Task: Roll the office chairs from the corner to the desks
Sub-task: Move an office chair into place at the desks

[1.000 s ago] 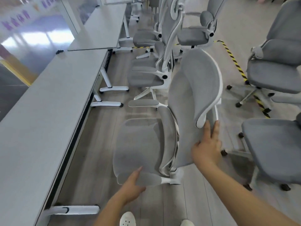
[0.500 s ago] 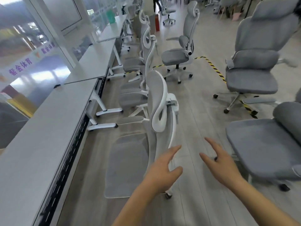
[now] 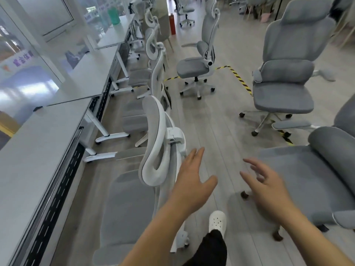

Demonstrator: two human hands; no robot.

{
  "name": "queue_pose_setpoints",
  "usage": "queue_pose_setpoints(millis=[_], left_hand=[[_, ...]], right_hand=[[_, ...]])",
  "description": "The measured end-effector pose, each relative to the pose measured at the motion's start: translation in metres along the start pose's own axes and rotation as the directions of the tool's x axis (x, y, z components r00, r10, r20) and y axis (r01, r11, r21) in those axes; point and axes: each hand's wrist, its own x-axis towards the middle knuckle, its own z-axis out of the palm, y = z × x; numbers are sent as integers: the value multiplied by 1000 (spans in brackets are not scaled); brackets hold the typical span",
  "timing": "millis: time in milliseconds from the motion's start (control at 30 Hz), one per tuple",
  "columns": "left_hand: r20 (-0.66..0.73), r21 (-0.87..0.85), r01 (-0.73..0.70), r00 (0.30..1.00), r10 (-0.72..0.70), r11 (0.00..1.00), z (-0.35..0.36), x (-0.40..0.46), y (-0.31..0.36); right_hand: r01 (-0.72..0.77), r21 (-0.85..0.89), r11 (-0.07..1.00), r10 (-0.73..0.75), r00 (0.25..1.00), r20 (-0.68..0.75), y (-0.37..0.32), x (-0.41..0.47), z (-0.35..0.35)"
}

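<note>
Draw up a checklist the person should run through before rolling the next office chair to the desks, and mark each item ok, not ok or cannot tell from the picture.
1. Both hands free: ok. The left hand and right hand are open and hold nothing.
2. Last chair placed at the desk: ok, its seat faces the desk edge.
3. Next chair within reach: ok, a grey chair stands just right of the right hand.
4. Floor path between chairs and desks clear: ok, bare floor ahead.
5. Casters roll freely: cannot tell.
6. Foot clear of wheels: ok, the white shoe stands apart from them.
</note>
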Motion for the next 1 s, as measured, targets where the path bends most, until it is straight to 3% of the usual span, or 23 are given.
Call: queue_pose_setpoints(millis=[200, 367, 467, 567, 733, 1000], left_hand=[[53, 54, -172, 984, 170, 984, -58, 51, 64], [-30, 191, -137, 989, 145, 972, -167, 140, 86], [-132, 279, -51, 987, 90, 959, -218, 223, 72], [-146, 344, 76, 989, -27, 936, -236, 300, 51], [-78, 360, 154, 988, -135, 920, -256, 374, 24], [-185, 333, 338, 939, -290, 880, -284, 524, -15]], right_hand=[[88, 40, 995, -88, 996, 4, -47, 140, -1], [154, 90, 984, -162, 982, 100, -126, 285, 38], [212, 102, 972, -229, 955, 191, -162, 349, 63], [238, 100, 966, -256, 931, 261, -165, 403, 73], [141, 24, 990, -140, 931, 337, -133, 486, 66], [117, 24, 993, -116, 890, 442, -109, 679, 69]])
